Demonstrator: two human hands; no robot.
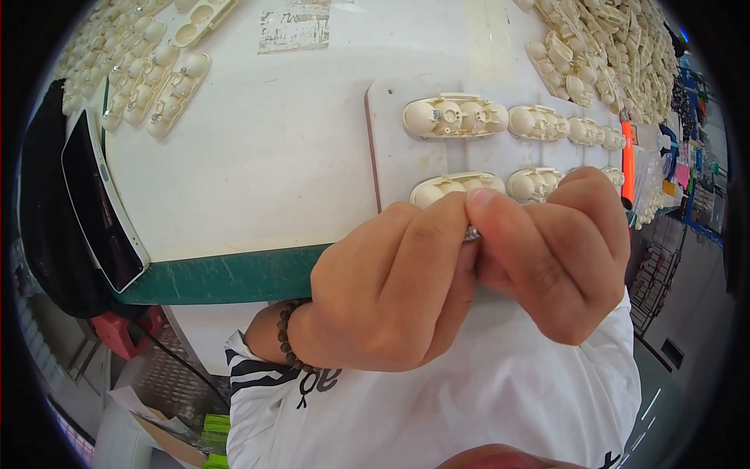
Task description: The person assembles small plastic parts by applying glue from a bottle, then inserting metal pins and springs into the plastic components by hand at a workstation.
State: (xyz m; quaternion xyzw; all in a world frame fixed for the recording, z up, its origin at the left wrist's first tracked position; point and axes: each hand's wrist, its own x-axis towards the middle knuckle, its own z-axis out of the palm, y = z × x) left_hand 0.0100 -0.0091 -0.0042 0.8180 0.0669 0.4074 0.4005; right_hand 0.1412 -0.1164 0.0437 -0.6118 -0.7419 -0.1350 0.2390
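Observation:
My left hand (387, 293) and my right hand (551, 258) meet fingertip to fingertip above the table's near edge, both closed in a pinch. Between them shows the end of a small silvery, ridged metal piece (471, 233); my fingers cover most of it, so its exact kind is unclear. Just beyond the hands, cream plastic housings with rounded domes (455, 116) lie in two rows on a pale board (391, 156). My fingers partly hide the nearer row, including one cream housing (445, 187) right behind them.
Heaped cream plastic parts (617, 47) cover the far right; more housings (180, 94) lie at far left. A dark-screened phone or tablet (101, 203) rests at the left edge. An orange pen-like tool (627, 164) lies right of the board. Below stands a red stool (129, 332).

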